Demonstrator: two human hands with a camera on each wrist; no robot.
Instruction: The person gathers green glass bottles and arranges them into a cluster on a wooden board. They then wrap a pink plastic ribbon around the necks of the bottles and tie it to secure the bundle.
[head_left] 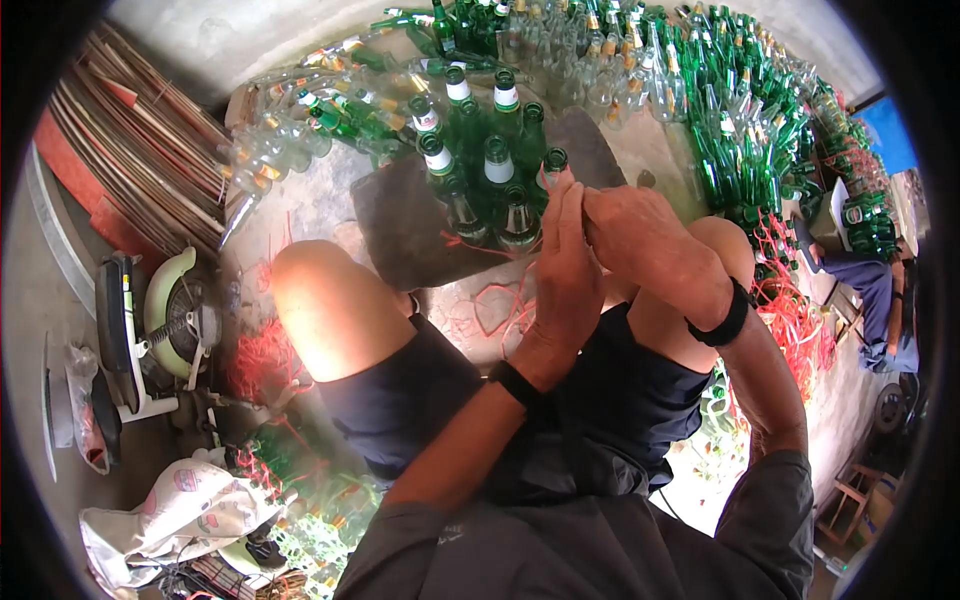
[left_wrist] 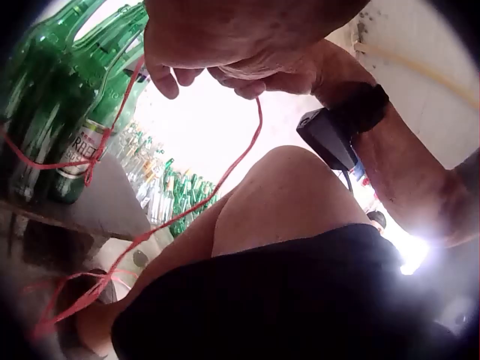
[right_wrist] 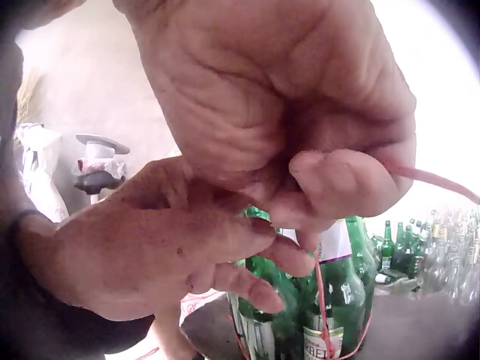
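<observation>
Green glass bottles (head_left: 497, 170) stand upright in a tight cluster on a dark slab (head_left: 395, 215) between the person's knees. Red string (left_wrist: 91, 159) runs around their lower part, seen in the left wrist view. At the cluster's near right bottle, the left hand (head_left: 568, 285) pinches the string where it rises from the bottles. Close against it, the right hand (head_left: 640, 230) grips the string with curled fingers. A loose length of string (left_wrist: 202, 201) hangs from the right hand toward the floor. The fingertips partly hide each other in the right wrist view.
Many green and clear bottles (head_left: 740, 130) stand and lie along the back and right. Tangled red string (head_left: 790, 320) lies beside the right knee. At left are stacked strips (head_left: 140, 130), a fan (head_left: 180, 310) and a white sack (head_left: 180, 510). Another person (head_left: 870, 290) sits far right.
</observation>
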